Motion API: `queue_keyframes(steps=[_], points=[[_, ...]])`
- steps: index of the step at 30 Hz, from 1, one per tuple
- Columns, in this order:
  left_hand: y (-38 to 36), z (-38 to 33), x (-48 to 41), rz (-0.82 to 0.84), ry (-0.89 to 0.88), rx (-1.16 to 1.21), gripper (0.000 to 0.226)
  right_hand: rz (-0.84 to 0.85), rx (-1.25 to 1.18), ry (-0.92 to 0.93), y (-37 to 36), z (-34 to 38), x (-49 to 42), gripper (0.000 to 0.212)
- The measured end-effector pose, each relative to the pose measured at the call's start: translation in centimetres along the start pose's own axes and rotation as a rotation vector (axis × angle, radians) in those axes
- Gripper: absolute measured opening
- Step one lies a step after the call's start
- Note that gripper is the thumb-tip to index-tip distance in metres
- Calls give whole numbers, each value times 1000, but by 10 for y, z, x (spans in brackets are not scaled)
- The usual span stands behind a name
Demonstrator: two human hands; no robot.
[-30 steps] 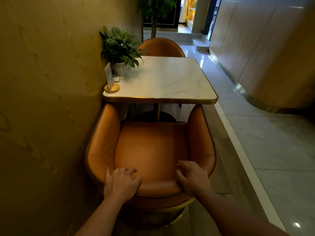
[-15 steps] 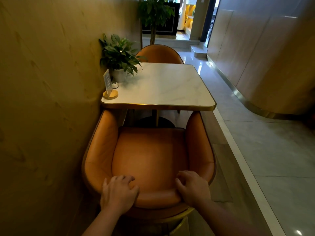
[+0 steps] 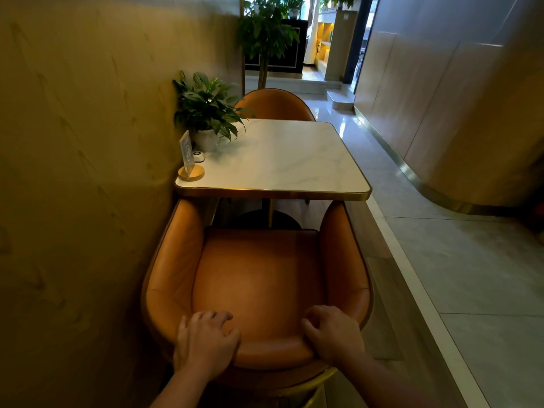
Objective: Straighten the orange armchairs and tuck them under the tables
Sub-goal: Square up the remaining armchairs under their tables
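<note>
An orange armchair (image 3: 256, 278) stands right in front of me, facing a white marble table (image 3: 282, 160) with a gold edge. The tips of its armrests sit just under the table's near edge. My left hand (image 3: 204, 343) grips the top of the chair's backrest on the left, fingers curled over the rim. My right hand (image 3: 332, 334) grips the same rim on the right. A second orange armchair (image 3: 275, 106) stands at the table's far side, its back showing above the tabletop.
A yellow wall (image 3: 82, 172) runs close along the left of chair and table. On the table's left side stand a potted plant (image 3: 207, 113), a small sign on a round wooden base (image 3: 190, 163) and a white call button (image 3: 198, 156). A tiled aisle (image 3: 441, 260) lies right.
The view has dropped back and tilted up a little; the chair and table appear lower in the frame. Both hands keep the same grip on the backrest.
</note>
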State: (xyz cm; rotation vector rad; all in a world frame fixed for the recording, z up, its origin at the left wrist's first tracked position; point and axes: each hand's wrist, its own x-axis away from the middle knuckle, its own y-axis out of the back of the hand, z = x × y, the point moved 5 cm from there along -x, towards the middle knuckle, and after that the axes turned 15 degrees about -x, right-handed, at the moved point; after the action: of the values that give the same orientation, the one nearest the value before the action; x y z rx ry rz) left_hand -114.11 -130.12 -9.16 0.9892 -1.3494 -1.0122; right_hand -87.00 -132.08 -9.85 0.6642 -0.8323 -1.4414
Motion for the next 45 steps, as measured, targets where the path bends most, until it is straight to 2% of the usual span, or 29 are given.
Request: queue_keyframes(steps=[8,14,21,26,31,39,45], points=[[-5,-1,-6,113,-25,-69,53,96,29,-50,-1,2,-3,43],[6,1,-4,214,-66,-17,58,258,-6,-112,0,9,-6,45],[64,-9,7,34,-90,-68,60,54,-65,-112,51,49,-9,39],[93,-18,23,35,-134,-120,65,-4,-57,-101,77,69,3,40],[118,-34,30,9,-110,-70,70,-62,-94,-57,115,71,14,44],[152,-104,6,-88,-89,-51,74,-148,-230,42,218,32,-11,50],[181,-176,-19,-165,9,-4,72,-83,-203,158,291,-13,-64,38]])
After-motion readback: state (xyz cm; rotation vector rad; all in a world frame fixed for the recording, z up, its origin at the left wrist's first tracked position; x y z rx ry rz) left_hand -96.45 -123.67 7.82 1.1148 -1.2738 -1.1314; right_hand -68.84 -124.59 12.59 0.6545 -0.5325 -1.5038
